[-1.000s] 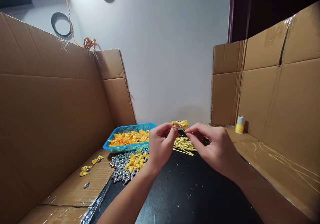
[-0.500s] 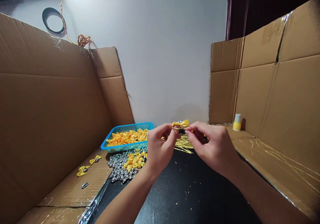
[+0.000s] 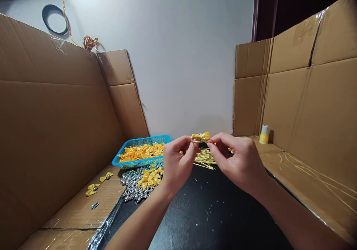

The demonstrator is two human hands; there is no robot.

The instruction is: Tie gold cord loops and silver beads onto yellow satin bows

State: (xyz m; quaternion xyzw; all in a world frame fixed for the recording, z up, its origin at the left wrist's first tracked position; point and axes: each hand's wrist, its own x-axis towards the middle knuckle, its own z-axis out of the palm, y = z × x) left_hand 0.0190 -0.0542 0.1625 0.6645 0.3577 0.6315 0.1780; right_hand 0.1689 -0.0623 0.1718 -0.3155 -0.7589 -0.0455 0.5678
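A yellow ribbon bow [image 3: 205, 135] with a silvery piece at its middle is pinched between the thumb and fingers of my left hand [image 3: 179, 164]. Gold cord [image 3: 199, 142] curves along the bow's near side. At the bow's right end, my right hand [image 3: 237, 157] has thumb and forefinger closed on the cord; its tip is hidden by the fingers. Beneath and behind both hands lies a bundle of gold cords [image 3: 205, 160]. Left of my left hand are a heap of silver beads [image 3: 131, 190] and several yellow bows [image 3: 150, 178] on top of it.
A blue basket [image 3: 134, 164] full of yellow bows stands at the back left. Two bows [image 3: 93, 189] and a silver piece [image 3: 95, 205] lie on cardboard at left. A yellow-and-white thread spool [image 3: 264, 134] stands at right, near loose cords [image 3: 312, 172]. Cardboard walls [image 3: 309, 105] flank the black table [image 3: 206, 220].
Both hands keep their hold on the bow and cord, with only a slight shift of the fingers. The whole view has moved a little.
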